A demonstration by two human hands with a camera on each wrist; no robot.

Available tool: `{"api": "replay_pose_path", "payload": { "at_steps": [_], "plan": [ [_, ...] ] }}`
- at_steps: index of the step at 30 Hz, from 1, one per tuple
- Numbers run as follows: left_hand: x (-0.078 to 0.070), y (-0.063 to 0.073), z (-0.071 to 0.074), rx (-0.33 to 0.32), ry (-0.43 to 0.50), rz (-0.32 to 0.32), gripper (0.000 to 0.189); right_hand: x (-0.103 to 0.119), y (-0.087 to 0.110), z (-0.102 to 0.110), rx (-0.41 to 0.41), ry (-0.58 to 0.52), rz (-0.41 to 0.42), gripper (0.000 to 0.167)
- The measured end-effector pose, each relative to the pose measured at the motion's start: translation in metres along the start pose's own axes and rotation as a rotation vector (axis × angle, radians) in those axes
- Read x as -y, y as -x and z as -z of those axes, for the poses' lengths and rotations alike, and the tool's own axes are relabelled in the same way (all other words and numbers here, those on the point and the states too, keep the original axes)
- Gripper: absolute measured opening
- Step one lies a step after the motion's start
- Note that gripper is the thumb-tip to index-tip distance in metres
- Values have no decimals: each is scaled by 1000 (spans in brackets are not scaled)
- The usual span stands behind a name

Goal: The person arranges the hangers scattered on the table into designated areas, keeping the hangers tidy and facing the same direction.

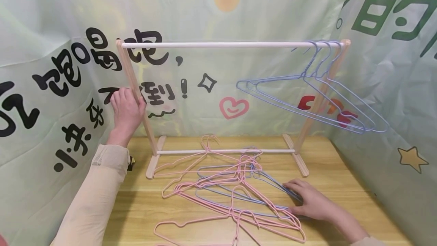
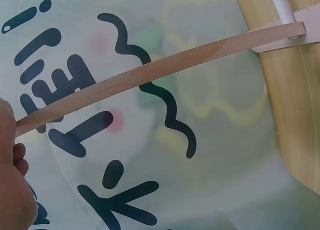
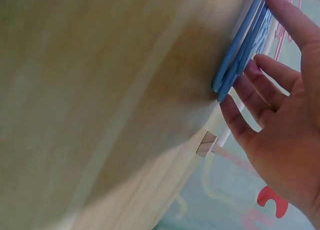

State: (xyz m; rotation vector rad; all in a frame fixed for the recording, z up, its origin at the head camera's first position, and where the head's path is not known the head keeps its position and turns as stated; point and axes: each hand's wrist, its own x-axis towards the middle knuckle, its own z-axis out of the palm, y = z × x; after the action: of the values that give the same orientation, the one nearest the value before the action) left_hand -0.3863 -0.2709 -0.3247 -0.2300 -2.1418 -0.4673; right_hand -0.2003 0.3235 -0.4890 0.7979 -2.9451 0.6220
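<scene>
My left hand (image 1: 127,110) grips the left wooden post (image 2: 150,72) of a small clothes rack, partway up. Low over the table on the right, my right hand (image 1: 312,202) is spread at the ends of some blue hangers (image 3: 240,49). In the right wrist view, its fingertips touch the blue wire with the fingers only slightly bent. These blue hangers lie partly beneath a loose pile of pink hangers (image 1: 201,201). Three blue hangers (image 1: 273,101) hang from the right end of the rack's white rail (image 1: 211,44).
The rack's lower white bar (image 1: 191,151) runs behind the pile, between two wooden feet (image 1: 295,155). A printed cloth (image 1: 201,7) encloses the wood-grain table (image 1: 345,185) at the back and sides. Some small black-and-yellow thing (image 1: 131,163) sits by the left sleeve.
</scene>
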Motion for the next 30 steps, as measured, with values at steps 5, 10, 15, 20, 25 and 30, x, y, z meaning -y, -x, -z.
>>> {"api": "replay_pose_path", "payload": {
  "at_steps": [5, 10, 15, 20, 25, 30],
  "plan": [
    [0, -1, 1, 4, 1, 3, 28, -1, -5, 0, 9, 16, -21, 78],
    [-2, -1, 1, 19, 3, 16, 28, -2, -6, 1, 12, 8, -32, 79],
    [-3, -2, 1, 21, 5, 15, 28, -5, -4, 3, 5, -20, -52, 80],
    [-3, -2, 1, 21, -1, 27, 28, -9, -4, 3, 3, -18, -57, 78],
    [-2, -2, 2, 25, -1, 28, 28, -10, 0, 3, 7, -25, -52, 78],
    [-2, -1, 1, 32, 0, 25, 28, -9, 7, 3, -28, -44, -27, 77]
  ]
}}
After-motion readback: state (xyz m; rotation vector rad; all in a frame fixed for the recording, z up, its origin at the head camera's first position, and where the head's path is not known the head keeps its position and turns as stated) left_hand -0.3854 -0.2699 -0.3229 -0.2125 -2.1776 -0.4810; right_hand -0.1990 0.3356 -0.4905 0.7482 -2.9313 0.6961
